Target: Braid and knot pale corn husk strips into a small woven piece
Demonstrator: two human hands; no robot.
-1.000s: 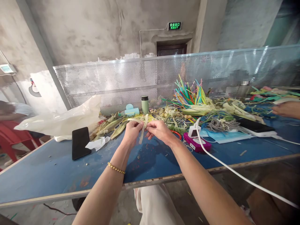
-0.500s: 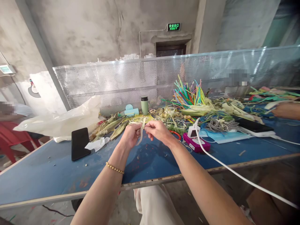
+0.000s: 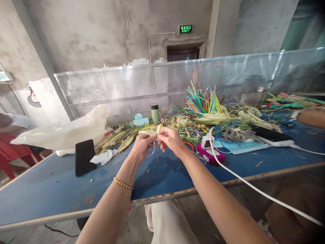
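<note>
A pale husk strip (image 3: 159, 128) is pinched between both hands above the blue table (image 3: 111, 189), one end sticking up and another hanging below. My left hand (image 3: 143, 145), with a gold bead bracelet on its wrist, closes thumb and finger on it. My right hand (image 3: 170, 139) meets the left at the fingertips and grips the same strip. Exactly how the strip runs between the fingers is hidden. Just behind the hands lie dry corn husks (image 3: 122, 140) and a tangle of pale fibres (image 3: 182, 127).
A black phone (image 3: 85, 157) and a plastic bag (image 3: 68, 130) lie on the left. Beyond my hands stands a green bottle (image 3: 155, 115). To the right are a purple box (image 3: 212, 156), a white cable (image 3: 243, 181), colored stems (image 3: 203, 101) and another person's hand (image 3: 311, 117).
My fingertips have come together on the strip, my right hand closing in on the left. The strip's upper end now leans and looks wider. The whole view has shifted slightly.
</note>
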